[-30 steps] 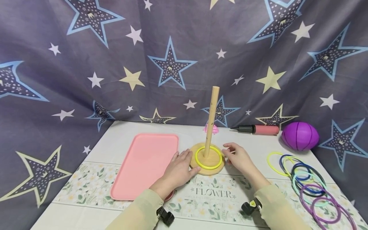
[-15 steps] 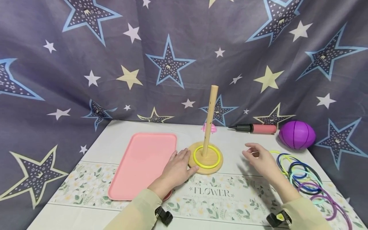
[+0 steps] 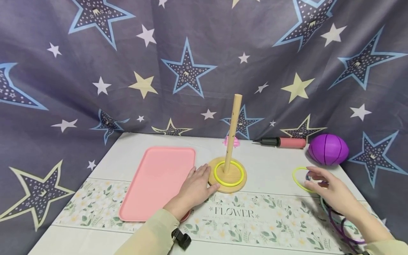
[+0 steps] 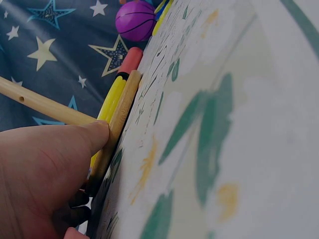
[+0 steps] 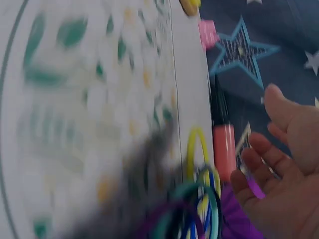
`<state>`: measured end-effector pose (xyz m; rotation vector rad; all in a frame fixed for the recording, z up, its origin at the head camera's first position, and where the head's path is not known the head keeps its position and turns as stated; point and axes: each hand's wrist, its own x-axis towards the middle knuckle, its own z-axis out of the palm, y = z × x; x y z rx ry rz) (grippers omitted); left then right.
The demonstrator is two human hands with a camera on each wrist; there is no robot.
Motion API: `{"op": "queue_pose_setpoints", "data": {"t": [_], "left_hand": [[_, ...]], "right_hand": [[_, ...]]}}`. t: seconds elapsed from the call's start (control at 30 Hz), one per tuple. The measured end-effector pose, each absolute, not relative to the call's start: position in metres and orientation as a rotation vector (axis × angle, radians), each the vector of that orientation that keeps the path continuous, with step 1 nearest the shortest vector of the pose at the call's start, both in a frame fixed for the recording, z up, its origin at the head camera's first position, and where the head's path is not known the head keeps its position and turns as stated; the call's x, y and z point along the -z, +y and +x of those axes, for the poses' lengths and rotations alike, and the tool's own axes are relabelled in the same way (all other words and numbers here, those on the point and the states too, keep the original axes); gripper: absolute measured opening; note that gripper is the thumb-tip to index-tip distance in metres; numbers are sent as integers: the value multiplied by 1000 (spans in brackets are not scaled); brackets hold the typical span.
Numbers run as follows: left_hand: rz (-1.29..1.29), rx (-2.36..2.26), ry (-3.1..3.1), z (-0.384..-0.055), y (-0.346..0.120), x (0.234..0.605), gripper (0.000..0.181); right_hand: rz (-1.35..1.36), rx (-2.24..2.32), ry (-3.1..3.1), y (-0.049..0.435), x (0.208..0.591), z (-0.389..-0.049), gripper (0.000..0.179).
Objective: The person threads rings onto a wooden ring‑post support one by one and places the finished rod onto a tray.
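A round wooden stand (image 3: 241,185) carries an upright post (image 3: 233,131). One yellow ring (image 3: 229,184) lies on its base around the foot of the post. My left hand (image 3: 194,186) rests against the base's left edge, its thumb (image 4: 99,132) on the rim in the left wrist view. On the right, my right hand (image 3: 333,189) hovers over a heap of coloured rings and hides part of it. A yellow ring (image 3: 293,176) and a purple ring (image 3: 340,232) show around the hand. In the right wrist view its fingers (image 5: 271,154) look relaxed and apart from the rings (image 5: 192,149).
A pink tray (image 3: 159,177) lies left of the stand, partly under the left forearm. Behind stand a small pink item (image 3: 236,142), a red and black hand pump (image 3: 291,142) and a purple ball (image 3: 328,149). A starry curtain (image 3: 188,106) closes off the back.
My right hand has moved from beside the stand's base rightward to the heap of rings. The left hand stays at the base, and the ring around the post has not moved.
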<state>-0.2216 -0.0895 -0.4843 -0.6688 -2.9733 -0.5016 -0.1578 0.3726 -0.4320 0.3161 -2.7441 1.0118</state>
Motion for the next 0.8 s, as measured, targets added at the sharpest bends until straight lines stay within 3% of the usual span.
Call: {"op": "queue_pose_setpoints", "data": {"t": [0.13, 0.4, 0.8], "left_hand": [[-670, 493, -2979, -221, -89, 483, 87], [-674, 483, -2982, -221, -89, 481, 86], [-667, 520, -2988, -220, -88, 480, 86]], "right_hand": [[295, -965, -2797, 401, 429, -147, 56], [82, -997, -3022, 452, 430, -122, 78], [120, -1029, -3016, 506, 465, -96, 79]]}}
